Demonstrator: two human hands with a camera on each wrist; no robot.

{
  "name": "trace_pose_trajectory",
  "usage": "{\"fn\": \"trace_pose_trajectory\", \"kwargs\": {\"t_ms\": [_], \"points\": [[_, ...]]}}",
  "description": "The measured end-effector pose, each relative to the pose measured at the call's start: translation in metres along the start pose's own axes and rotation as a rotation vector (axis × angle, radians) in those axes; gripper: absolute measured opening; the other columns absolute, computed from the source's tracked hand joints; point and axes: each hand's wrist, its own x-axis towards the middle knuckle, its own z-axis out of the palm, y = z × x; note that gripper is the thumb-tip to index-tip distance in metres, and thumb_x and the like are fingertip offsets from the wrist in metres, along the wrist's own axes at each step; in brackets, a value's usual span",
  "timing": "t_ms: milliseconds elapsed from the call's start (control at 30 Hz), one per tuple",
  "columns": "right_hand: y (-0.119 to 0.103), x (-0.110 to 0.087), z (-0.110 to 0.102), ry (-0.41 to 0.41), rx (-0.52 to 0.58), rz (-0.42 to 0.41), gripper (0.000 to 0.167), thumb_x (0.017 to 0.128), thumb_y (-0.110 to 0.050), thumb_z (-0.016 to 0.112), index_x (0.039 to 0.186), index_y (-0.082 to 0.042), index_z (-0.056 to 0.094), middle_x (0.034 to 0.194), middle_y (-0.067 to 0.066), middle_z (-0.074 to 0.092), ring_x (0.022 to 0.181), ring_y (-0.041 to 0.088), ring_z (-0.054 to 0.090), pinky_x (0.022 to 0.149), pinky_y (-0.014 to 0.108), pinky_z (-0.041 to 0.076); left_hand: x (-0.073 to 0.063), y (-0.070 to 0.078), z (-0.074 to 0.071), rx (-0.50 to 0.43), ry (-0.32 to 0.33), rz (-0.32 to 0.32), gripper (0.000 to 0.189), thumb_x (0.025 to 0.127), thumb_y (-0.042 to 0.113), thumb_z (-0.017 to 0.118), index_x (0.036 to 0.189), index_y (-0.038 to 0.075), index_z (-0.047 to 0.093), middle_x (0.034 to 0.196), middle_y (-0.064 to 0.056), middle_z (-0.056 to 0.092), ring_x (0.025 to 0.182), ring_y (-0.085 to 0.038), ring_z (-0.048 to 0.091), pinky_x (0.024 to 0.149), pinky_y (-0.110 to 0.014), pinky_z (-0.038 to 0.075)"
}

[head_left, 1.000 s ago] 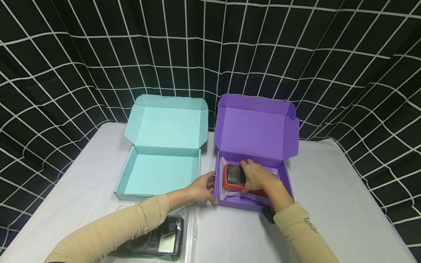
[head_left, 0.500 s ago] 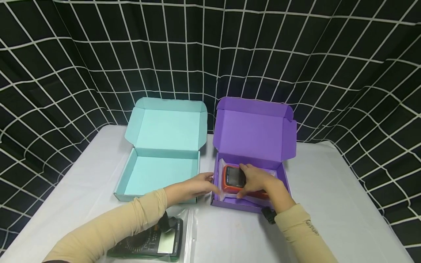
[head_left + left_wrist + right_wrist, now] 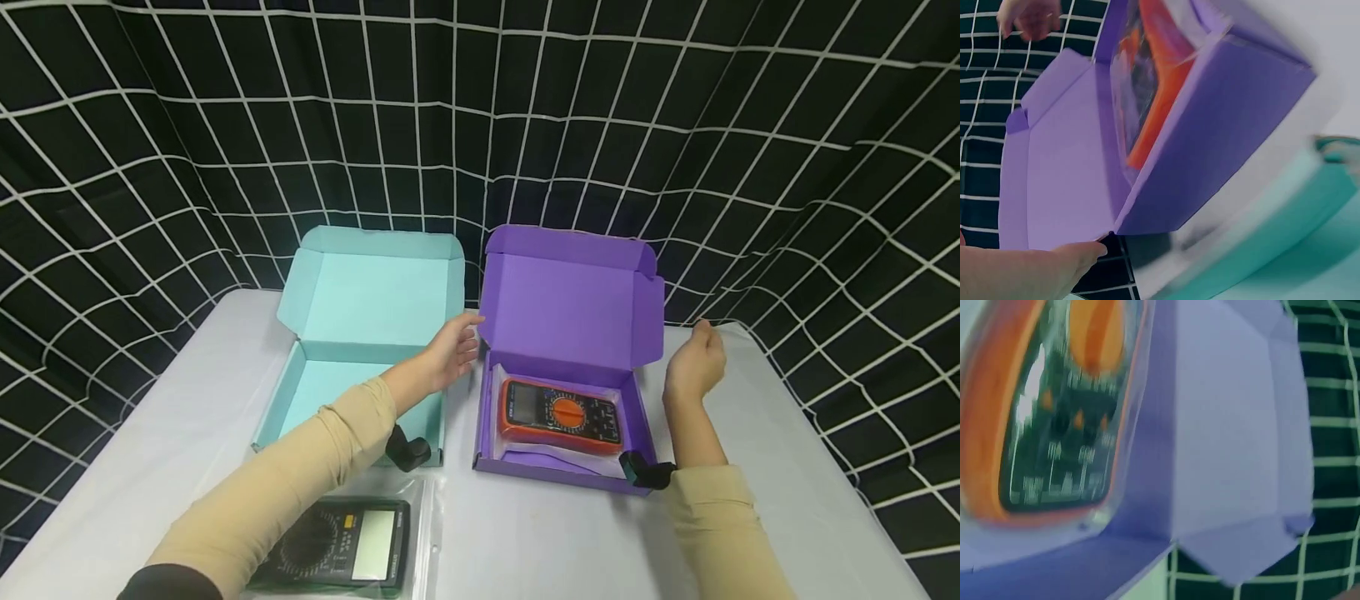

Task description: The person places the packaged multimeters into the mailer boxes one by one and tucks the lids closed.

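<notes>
Nearest, at the lower edge of the head view, a black multimeter with a pale screen (image 3: 337, 552) is seen inside a clear plastic zip bag (image 3: 426, 550), laid on the white-covered worktop (image 3: 525, 550) outside both boxes and partly covered from sight by the beige left sleeve (image 3: 277, 467); by the look of it, this one is yet to be dealt with. Beyond it, a rectangular orange-and-black multimeter with an orange dial (image 3: 558, 414) is laid flat, face up, in the open purple cardboard box (image 3: 540, 476), with pale translucent wrapping (image 3: 588, 461) seen about it; its placing can be judged done, since it is touched by neither hand. To its left, the teal cardboard box (image 3: 322, 392) is also left open. Beside the left edge of the purple lid (image 3: 566, 308), the left hand (image 3: 452, 354) is held with its fingers loosely bent and nothing grasped; whether the lid is touched cannot be told. The right hand (image 3: 696, 367) is raised beyond the purple box's right side, its fingers released, with nothing held. Neither the purple lid nor the teal lid (image 3: 378, 296) is folded down, so any closing is judged as left. Farthest, a black curtain with white grid lines (image 3: 465, 108) is hung.
</notes>
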Motion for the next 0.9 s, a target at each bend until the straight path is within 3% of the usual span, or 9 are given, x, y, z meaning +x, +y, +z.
{"fn": "trace_pose_trajectory", "kwargs": {"t_ms": [67, 167, 233, 300, 533, 900], "points": [[0.002, 0.007, -0.004, -0.1, 0.071, 0.146, 0.06, 0.105, -0.042, 0.025, 0.151, -0.005, 0.032, 0.158, 0.008, 0.025, 0.146, 0.023, 0.017, 0.119, 0.029, 0.013, 0.006, 0.003, 0.001, -0.002, 0.019, 0.003, 0.08, 0.093, 0.032, 0.046, 0.152, -0.008, 0.009, 0.159, -0.025, 0.012, 0.146, -0.036, 0.013, 0.12, -0.04, 0.011], [0.006, 0.012, -0.008, -0.362, 0.141, 0.279, 0.069, 0.102, -0.052, 0.011, 0.155, -0.01, -0.001, 0.162, 0.006, -0.007, 0.147, 0.021, -0.008, 0.119, 0.035, -0.004, 0.013, 0.005, 0.002, 0.01, 0.027, 0.021, 0.081, 0.094, 0.033, 0.045, 0.153, -0.004, 0.004, 0.16, -0.022, 0.005, 0.147, -0.034, 0.009, 0.12, -0.04, 0.007], [0.008, 0.012, -0.01, -0.525, 0.173, 0.314, 0.072, 0.099, -0.055, 0.003, 0.152, -0.01, -0.015, 0.159, 0.007, -0.02, 0.145, 0.021, -0.017, 0.118, 0.04, -0.009, 0.018, 0.006, 0.004, 0.027, 0.016, 0.051, 0.081, 0.095, 0.032, 0.043, 0.154, -0.002, 0.001, 0.161, -0.021, 0.0, 0.148, -0.034, 0.005, 0.12, -0.042, 0.003], [0.01, 0.012, -0.012, -0.624, 0.176, 0.308, 0.074, 0.097, -0.056, -0.002, 0.15, -0.008, -0.018, 0.158, 0.009, -0.021, 0.144, 0.022, -0.017, 0.118, 0.043, -0.01, 0.022, 0.007, 0.005, 0.048, -0.005, 0.09, 0.08, 0.095, 0.033, 0.041, 0.154, 0.0, -0.001, 0.161, -0.019, -0.004, 0.148, -0.034, 0.001, 0.12, -0.043, -0.001], [0.011, 0.01, -0.015, -0.739, 0.159, 0.238, 0.08, 0.094, -0.056, -0.009, 0.15, 0.001, -0.011, 0.159, 0.016, -0.012, 0.145, 0.028, -0.009, 0.118, 0.045, -0.008, 0.025, 0.011, 0.006, 0.102, -0.065, 0.158, 0.073, 0.098, 0.036, 0.032, 0.154, -0.002, 0.006, 0.161, -0.018, 0.004, 0.148, -0.031, 0.004, 0.12, -0.042, 0.002], [0.02, 0.005, -0.032, -0.988, 0.14, 0.08, 0.086, 0.091, -0.058, -0.014, 0.148, 0.008, -0.011, 0.154, 0.028, -0.013, 0.142, 0.038, -0.012, 0.113, 0.05, -0.015, 0.012, 0.006, 0.006, 0.137, -0.123, 0.114, 0.071, 0.1, 0.042, 0.024, 0.153, -0.003, 0.012, 0.159, -0.02, 0.013, 0.147, -0.03, 0.015, 0.12, -0.041, 0.002]]}}
